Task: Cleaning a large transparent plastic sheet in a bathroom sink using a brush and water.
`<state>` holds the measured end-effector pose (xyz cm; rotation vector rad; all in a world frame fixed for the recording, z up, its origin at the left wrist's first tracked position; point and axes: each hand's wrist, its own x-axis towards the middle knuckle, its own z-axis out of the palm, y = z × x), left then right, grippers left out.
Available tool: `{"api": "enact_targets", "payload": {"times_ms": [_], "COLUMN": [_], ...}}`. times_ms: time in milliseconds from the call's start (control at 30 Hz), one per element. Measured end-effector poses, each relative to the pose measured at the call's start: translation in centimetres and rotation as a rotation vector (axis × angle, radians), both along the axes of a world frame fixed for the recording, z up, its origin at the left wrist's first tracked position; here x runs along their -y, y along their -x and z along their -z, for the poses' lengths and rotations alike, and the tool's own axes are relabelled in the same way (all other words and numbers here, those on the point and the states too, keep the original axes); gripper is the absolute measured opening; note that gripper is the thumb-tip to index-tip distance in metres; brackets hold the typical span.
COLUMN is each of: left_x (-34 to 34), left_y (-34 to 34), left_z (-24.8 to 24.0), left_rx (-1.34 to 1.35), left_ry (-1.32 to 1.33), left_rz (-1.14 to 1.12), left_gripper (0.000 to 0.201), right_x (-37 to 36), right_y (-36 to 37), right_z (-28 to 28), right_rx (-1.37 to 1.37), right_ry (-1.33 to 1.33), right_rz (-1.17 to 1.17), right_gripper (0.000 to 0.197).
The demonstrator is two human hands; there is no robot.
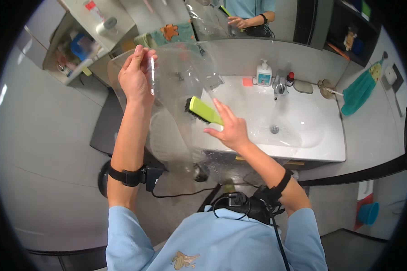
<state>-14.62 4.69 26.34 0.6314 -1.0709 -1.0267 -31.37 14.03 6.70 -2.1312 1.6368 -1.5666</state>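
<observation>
A large clear plastic sheet [174, 86] hangs in front of me, partly over the left side of the white sink. My left hand [137, 79] is raised and closed on its upper left part. In my right hand [233, 128] is a lime-green scrub brush [204, 109] with dark bristles. The bristles face left, close to the sheet; whether they touch it I cannot tell.
The white sink [321, 147] has a chrome faucet [280, 88]. Behind it stand a white pump bottle [264, 74], a small dark bottle with a red cap [290, 79] and a soap dish [303, 86]. A teal towel [358, 97] hangs at right. Open shelves [61, 56] stand at left.
</observation>
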Motion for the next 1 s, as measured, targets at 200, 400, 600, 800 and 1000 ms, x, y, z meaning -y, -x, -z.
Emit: {"api": "enact_targets", "payload": {"times_ms": [200,400,600,800,1000], "left_x": [-1.3,-5.2,-4.5,-3.8,-3.5], "left_y": [-2.0,-2.9,-9.6,-16.2,-20.1], "left_z": [-5.2,-10.5,-12.6,-13.4,-12.9], "left_rx": [0.030,0.179,0.198,0.310,0.303], "left_ry": [0.057,0.086,0.146,0.261,0.237], "left_rz": [0.089,-0.084,-0.220,-0.317,0.003], "left_gripper": [0.024,0.023,0.026,0.027,0.022], "right_x": [-1.5,-2.6,-3.7,-3.6,0.4], "right_y": [-0.2,-2.6,-2.7,-3.1,-1.6], "right_z": [1.8,5.2,-1.2,-2.9,5.5], "right_rx": [0.084,0.236,1.331,0.857,0.718], "right_ry": [-0.150,-0.083,-0.403,-0.526,-0.299], "right_rz": [-0.140,-0.096,-0.338,-0.382,0.134], "right_gripper": [0.101,0.089,0.033,0.034,0.047]}}
